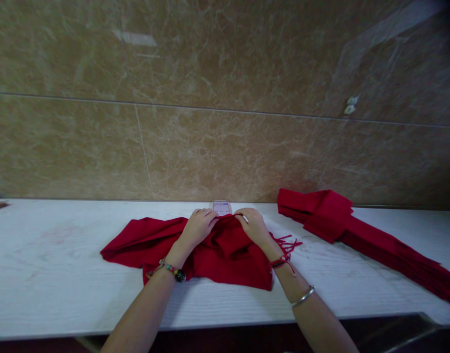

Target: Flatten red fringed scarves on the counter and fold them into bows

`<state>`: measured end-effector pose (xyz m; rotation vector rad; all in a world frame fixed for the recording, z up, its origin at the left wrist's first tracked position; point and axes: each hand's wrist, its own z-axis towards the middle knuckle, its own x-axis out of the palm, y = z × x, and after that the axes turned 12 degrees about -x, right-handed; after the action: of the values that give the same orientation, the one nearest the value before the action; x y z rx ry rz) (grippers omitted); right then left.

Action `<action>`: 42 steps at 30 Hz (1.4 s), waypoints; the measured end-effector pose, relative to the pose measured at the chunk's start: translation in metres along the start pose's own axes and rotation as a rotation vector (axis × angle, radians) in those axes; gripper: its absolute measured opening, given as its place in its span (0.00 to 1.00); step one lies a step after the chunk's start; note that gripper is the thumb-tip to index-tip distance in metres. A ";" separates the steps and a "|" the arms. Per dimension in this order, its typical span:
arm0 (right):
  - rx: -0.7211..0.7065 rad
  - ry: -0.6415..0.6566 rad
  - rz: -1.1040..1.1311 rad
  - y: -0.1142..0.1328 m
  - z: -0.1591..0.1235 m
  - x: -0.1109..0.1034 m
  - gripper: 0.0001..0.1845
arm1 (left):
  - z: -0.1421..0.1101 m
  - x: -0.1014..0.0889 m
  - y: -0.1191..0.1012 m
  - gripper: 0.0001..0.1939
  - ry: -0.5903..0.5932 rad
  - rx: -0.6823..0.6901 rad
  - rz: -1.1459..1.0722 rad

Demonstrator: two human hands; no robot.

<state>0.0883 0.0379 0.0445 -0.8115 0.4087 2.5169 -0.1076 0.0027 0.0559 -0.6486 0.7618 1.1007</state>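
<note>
A red fringed scarf (225, 255) lies bunched on the white table (56, 264) in front of me. My left hand (199, 226) pinches the scarf's far edge, fingers curled into the cloth. My right hand (253, 226) grips the same far edge a little to the right, fingers also curled. The scarf's red tassels (286, 242) stick out just right of my right wrist. A beaded bracelet sits on my left wrist, a red string and a metal bangle on my right.
A second red scarf (342, 225), folded and knotted, lies at the right with its long tail running to the table's right edge. A phone (222, 206) leans against the brown marble wall (225, 98) behind my hands.
</note>
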 end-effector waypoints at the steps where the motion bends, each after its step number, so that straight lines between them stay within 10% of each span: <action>1: 0.030 -0.050 -0.011 -0.004 0.000 -0.003 0.08 | 0.001 -0.001 0.003 0.07 -0.002 -0.027 0.012; 5: 0.122 -0.125 -0.018 -0.016 -0.002 -0.011 0.09 | 0.002 -0.004 0.007 0.06 -0.025 -0.097 0.012; 16: -0.149 0.215 0.117 0.012 -0.001 0.003 0.16 | -0.003 0.002 -0.007 0.07 0.038 0.009 -0.071; 28: 0.279 -0.063 0.161 -0.020 -0.001 -0.008 0.10 | 0.002 -0.004 0.006 0.10 0.071 -0.069 -0.095; 35: -0.110 0.089 0.172 0.012 -0.002 0.004 0.22 | 0.000 -0.001 -0.005 0.15 0.147 -0.073 -0.077; 42: -0.055 0.011 0.087 0.012 0.000 0.005 0.06 | 0.000 -0.003 -0.005 0.15 0.105 -0.103 -0.025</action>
<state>0.0785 0.0297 0.0436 -0.8452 0.3883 2.6155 -0.1035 -0.0008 0.0582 -0.8058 0.7889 1.0948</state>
